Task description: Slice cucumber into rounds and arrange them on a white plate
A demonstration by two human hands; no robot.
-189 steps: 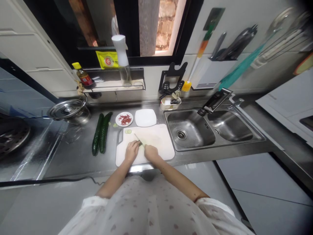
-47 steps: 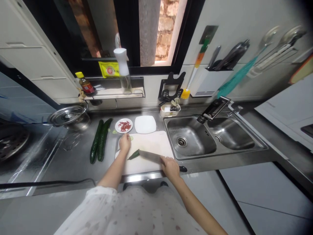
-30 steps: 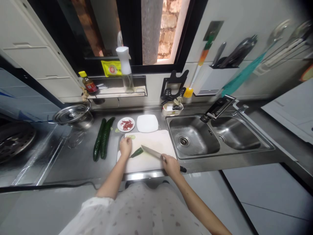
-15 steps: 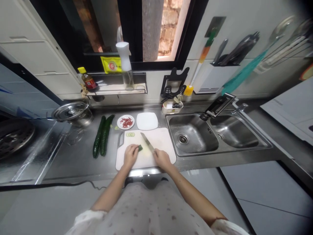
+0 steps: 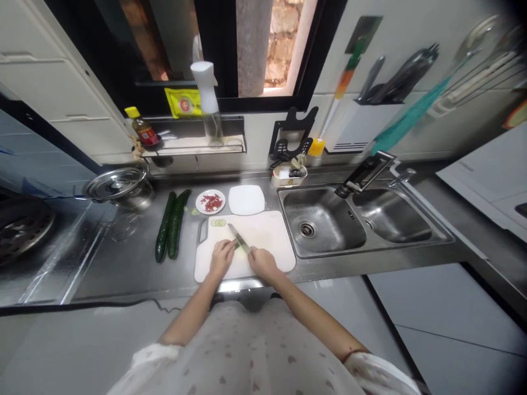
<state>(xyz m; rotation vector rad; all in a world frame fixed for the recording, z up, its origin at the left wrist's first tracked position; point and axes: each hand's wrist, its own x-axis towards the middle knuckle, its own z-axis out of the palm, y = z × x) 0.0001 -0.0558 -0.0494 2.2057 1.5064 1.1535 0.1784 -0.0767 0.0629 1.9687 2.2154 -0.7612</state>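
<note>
A white cutting board (image 5: 272, 236) lies on the steel counter in front of me. My left hand (image 5: 222, 257) is curled over a short green cucumber piece (image 5: 236, 245) on the board, mostly hiding it. My right hand (image 5: 261, 262) is closed round the handle of a knife (image 5: 237, 237), whose blade points away from me and rests against the cucumber piece. A few cut cucumber slices (image 5: 218, 223) lie at the board's far left corner.
Two whole cucumbers (image 5: 171, 225) lie left of the board. Behind it stand a small plate of chopped red chilli (image 5: 210, 201) and an empty white plate (image 5: 246, 199). A lidded steel pot (image 5: 119, 187) is far left; a double sink (image 5: 358, 219) is right.
The knife swung in from the right of the board to the cucumber piece. My left hand came back from the slices at the far corner and now covers the piece.
</note>
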